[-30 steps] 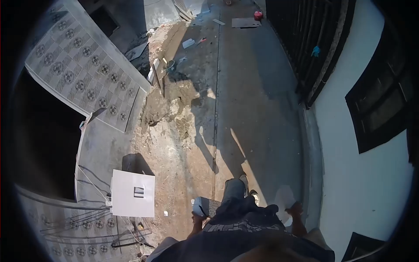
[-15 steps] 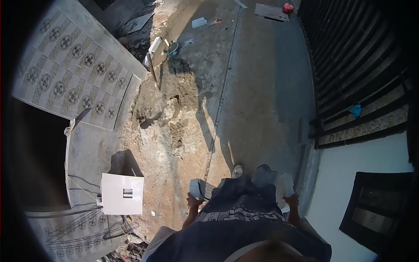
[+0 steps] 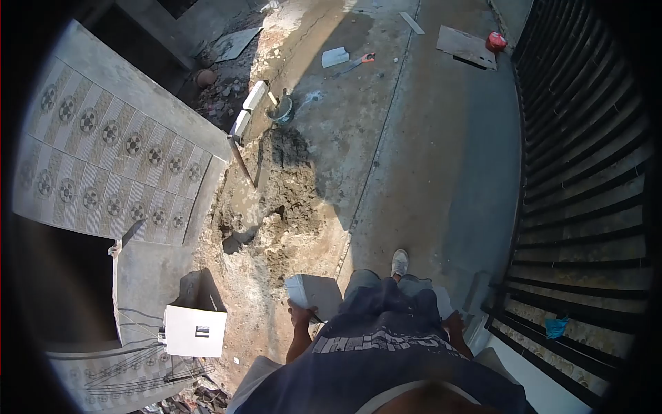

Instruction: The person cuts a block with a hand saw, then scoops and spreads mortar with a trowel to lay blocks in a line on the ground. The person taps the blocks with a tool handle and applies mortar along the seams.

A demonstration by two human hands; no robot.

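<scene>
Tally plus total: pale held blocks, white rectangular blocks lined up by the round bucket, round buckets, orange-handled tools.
Pale held blocks, one in the left hand, one in the right hand: 2
White rectangular blocks lined up: 2
Round bucket: 1
Orange-handled tool: 1
Total: 6

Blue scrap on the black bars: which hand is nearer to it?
Right. The right hand is on the same side of the body as the blue scrap, apart from it; the left hand is farther, across the body.
</scene>
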